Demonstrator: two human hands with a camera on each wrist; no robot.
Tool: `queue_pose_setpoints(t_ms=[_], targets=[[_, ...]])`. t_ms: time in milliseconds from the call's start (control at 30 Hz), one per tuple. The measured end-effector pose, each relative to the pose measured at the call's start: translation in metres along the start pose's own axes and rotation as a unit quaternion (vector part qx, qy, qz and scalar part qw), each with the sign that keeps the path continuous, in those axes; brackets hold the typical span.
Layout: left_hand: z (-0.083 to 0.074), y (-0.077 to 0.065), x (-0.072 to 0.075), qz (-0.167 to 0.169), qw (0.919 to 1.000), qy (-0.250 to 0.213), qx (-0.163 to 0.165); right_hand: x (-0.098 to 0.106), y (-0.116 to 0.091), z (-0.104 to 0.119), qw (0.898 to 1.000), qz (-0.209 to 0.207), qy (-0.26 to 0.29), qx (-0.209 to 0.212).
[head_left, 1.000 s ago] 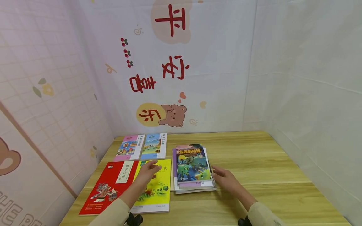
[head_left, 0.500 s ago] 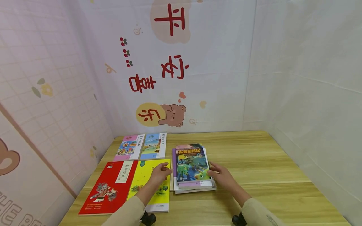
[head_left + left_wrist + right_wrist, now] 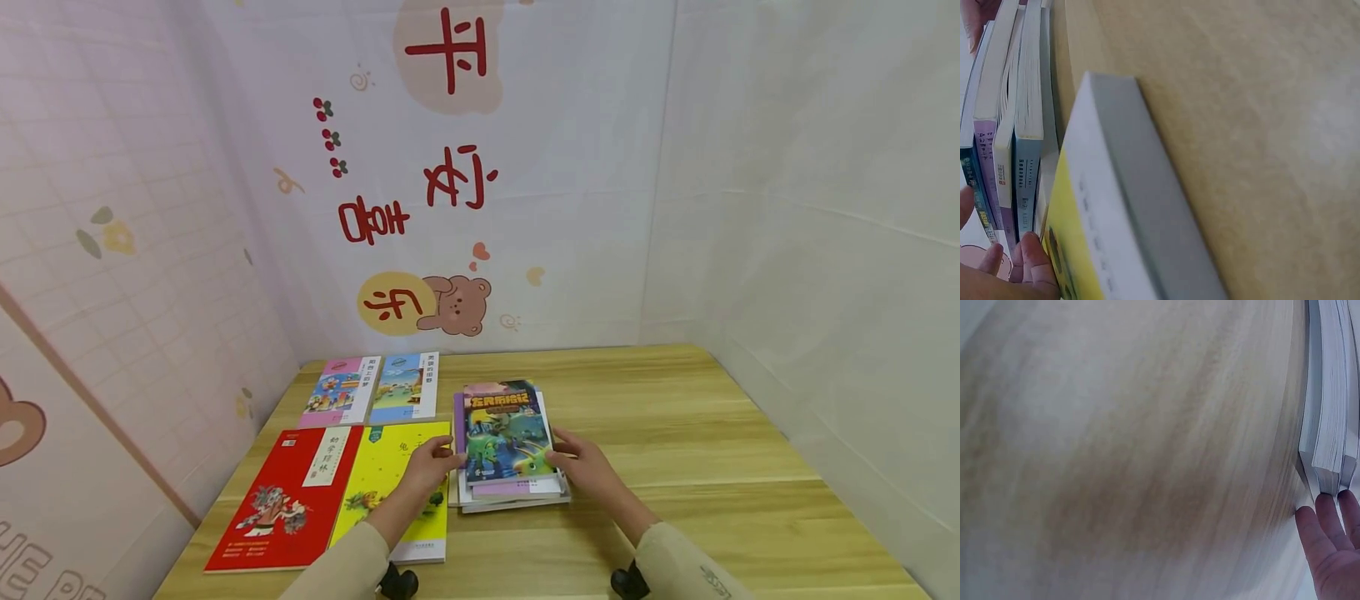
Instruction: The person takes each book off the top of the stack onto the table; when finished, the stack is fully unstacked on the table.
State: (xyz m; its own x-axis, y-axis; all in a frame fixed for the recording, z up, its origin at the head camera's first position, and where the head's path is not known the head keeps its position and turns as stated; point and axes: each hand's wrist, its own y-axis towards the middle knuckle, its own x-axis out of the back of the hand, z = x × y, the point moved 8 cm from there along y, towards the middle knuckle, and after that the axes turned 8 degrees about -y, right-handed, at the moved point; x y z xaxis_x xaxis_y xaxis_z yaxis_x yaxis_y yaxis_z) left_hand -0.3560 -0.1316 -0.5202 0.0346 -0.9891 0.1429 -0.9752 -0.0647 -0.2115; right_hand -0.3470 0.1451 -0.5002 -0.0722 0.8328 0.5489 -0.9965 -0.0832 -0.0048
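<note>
In the middle of the table lies a stack of several books. The top book (image 3: 506, 433) has a dark green and blue cover with a dinosaur picture. My left hand (image 3: 427, 467) is at the stack's left side, its thumb by the top book's edge; in the left wrist view its fingertips are at the spines of the stacked books (image 3: 1027, 181). At the opposite side, my right hand (image 3: 585, 467) has its thumb by the top book's right edge. The right wrist view shows its extended fingers (image 3: 1329, 525) against the page edges (image 3: 1329, 425). The lowest books are partly hidden.
A yellow book (image 3: 375, 467) lies under my left forearm, close to the stack. Left of it is a red book (image 3: 292, 475). Behind them lie a pink book (image 3: 341, 392) and a blue book (image 3: 405, 387). White printed cloth (image 3: 570, 167) stands behind the wooden table (image 3: 637, 400).
My left hand has moved right, across the yellow book to the stack's left side. My right hand has shifted slightly left, onto the stack's right edge. The books look unmoved.
</note>
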Motion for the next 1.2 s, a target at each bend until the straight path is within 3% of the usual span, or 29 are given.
queue_pose_setpoints(t_ms=[533,800,967,1200], targets=[[-0.006,0.004,-0.021,-0.002,0.9964,0.075,-0.038,0.004,0.006,-0.004,1.000,-0.012,-0.006,-0.019],[-0.008,-0.006,-0.023,0.061,0.9945,0.067,-0.053,0.007,0.009,-0.004,0.999,-0.015,0.010,-0.036],[-0.009,-0.008,-0.027,0.110,0.9905,0.053,-0.062,0.010,0.011,-0.009,0.995,-0.016,0.078,-0.055],[-0.008,-0.009,-0.029,0.141,0.9860,0.063,-0.061,0.015,0.011,-0.015,0.977,-0.022,0.195,-0.086]])
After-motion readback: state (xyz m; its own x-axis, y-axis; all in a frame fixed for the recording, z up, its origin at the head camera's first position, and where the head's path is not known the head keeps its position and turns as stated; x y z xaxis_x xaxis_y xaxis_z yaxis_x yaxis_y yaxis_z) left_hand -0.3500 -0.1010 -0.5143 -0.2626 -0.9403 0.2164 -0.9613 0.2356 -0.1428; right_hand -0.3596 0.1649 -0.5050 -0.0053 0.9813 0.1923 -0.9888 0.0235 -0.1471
